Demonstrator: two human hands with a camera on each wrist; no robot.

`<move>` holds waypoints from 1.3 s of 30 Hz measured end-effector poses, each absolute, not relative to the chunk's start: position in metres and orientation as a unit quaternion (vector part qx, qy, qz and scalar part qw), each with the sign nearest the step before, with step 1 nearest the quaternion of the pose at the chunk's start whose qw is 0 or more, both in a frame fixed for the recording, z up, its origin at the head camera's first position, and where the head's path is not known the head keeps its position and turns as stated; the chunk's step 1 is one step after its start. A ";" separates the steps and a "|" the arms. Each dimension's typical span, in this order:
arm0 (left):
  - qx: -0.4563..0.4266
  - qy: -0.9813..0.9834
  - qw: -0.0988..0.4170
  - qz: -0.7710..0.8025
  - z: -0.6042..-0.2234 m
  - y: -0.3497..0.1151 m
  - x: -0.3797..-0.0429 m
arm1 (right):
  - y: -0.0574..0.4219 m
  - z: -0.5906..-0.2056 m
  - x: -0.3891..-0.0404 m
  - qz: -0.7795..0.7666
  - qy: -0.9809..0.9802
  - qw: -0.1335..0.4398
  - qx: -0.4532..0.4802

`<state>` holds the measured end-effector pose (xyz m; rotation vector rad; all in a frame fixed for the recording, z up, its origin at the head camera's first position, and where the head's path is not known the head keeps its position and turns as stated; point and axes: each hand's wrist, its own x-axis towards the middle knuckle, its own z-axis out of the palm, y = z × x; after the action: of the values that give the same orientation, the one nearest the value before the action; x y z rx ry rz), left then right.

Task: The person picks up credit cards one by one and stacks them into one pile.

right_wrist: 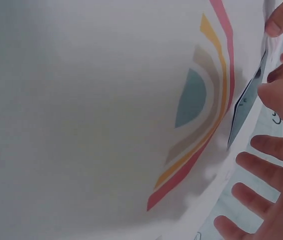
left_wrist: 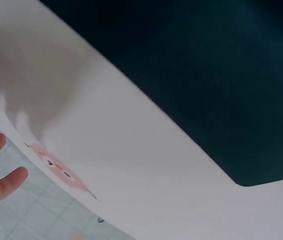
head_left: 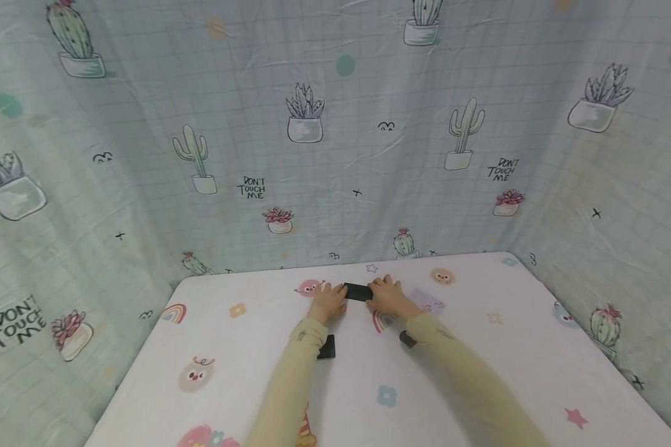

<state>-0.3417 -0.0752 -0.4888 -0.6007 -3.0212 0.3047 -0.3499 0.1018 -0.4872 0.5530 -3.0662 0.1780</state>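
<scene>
A thin black glossy rectangular slab [head_left: 358,292], like a phone, lies between my two hands near the table's far edge. My left hand [head_left: 328,302] grips its left end, and my right hand [head_left: 390,297] grips the right end. From the right wrist, the slab [right_wrist: 246,105] shows edge-on with a reflective face; the right hand [right_wrist: 274,182] has its thumb by it and its other fingers spread. Beneath my left forearm is a second flat black piece [head_left: 327,347], which looms large and dark [left_wrist: 216,95] in the left wrist view. Part of it is hidden by the sleeve.
A small dark rounded object [head_left: 407,339] lies partly behind my right forearm. The white table cover [head_left: 229,354] carries printed faces, rainbows and flowers. A cactus-patterned curtain [head_left: 335,155] hangs behind the table and along both sides.
</scene>
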 end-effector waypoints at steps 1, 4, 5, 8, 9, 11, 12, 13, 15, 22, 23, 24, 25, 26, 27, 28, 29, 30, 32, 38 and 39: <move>-0.195 -0.975 0.024 0.104 -0.488 -0.074 -0.342 | 0.101 -0.489 -0.352 0.060 -0.982 0.008 0.177; -0.195 -0.974 0.027 0.115 -0.486 -0.072 -0.342 | 0.099 -0.500 -0.363 0.054 -0.981 0.017 0.185; -0.195 -0.973 0.028 0.118 -0.485 -0.071 -0.342 | 0.099 -0.502 -0.365 0.055 -0.981 0.015 0.185; -0.191 -0.973 0.023 0.124 -0.484 -0.069 -0.341 | 0.098 -0.504 -0.368 0.057 -0.980 0.010 0.188; -0.190 -0.974 0.021 0.122 -0.484 -0.068 -0.340 | 0.098 -0.504 -0.369 0.056 -0.980 0.009 0.190; -0.188 -0.975 0.016 0.118 -0.484 -0.068 -0.339 | 0.097 -0.498 -0.364 0.059 -0.981 -0.001 0.186; -0.188 -0.975 0.016 0.117 -0.485 -0.068 -0.338 | 0.097 -0.497 -0.363 0.055 -0.980 0.003 0.189; -0.188 -0.975 0.018 0.115 -0.485 -0.068 -0.338 | 0.098 -0.495 -0.362 0.053 -0.980 0.010 0.193; -0.188 -0.976 0.025 0.106 -0.486 -0.068 -0.338 | 0.098 -0.493 -0.360 0.043 -0.979 0.015 0.198; -0.192 -0.976 0.050 0.084 -0.496 -0.073 -0.345 | 0.099 -0.493 -0.360 0.026 -0.976 0.010 0.216; -0.193 -0.976 0.052 0.082 -0.498 -0.074 -0.345 | 0.100 -0.494 -0.361 0.024 -0.976 0.008 0.218; -0.194 -0.976 0.054 0.080 -0.499 -0.074 -0.346 | 0.100 -0.494 -0.361 0.024 -0.975 0.007 0.221; -0.194 -0.977 0.055 0.077 -0.499 -0.075 -0.346 | 0.100 -0.494 -0.361 0.023 -0.974 0.005 0.223; -0.193 -0.977 0.053 0.075 -0.499 -0.075 -0.346 | 0.101 -0.494 -0.361 0.026 -0.974 0.003 0.226; -0.193 -0.977 0.051 0.074 -0.499 -0.075 -0.345 | 0.101 -0.494 -0.361 0.024 -0.973 0.000 0.230; -0.192 -0.978 0.048 0.072 -0.499 -0.075 -0.345 | 0.102 -0.494 -0.361 0.025 -0.972 -0.002 0.235; -0.191 -0.978 0.044 0.072 -0.498 -0.075 -0.344 | 0.102 -0.494 -0.360 0.027 -0.970 -0.003 0.240; -0.190 -0.978 0.040 0.072 -0.497 -0.075 -0.343 | 0.102 -0.493 -0.360 0.028 -0.969 -0.003 0.246; -0.192 -0.978 0.034 0.080 -0.495 -0.074 -0.342 | 0.103 -0.494 -0.360 0.031 -0.966 -0.001 0.257; -0.214 -0.968 0.050 0.123 -0.489 -0.073 -0.338 | 0.104 -0.495 -0.359 0.021 -0.965 0.005 0.262; -0.219 -0.966 0.052 0.127 -0.488 -0.072 -0.338 | 0.104 -0.496 -0.359 0.017 -0.965 0.006 0.262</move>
<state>-0.3379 -0.0725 -0.4883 -0.6647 -2.9377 0.3863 -0.3586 0.1039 -0.4957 0.8205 -3.0200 0.0532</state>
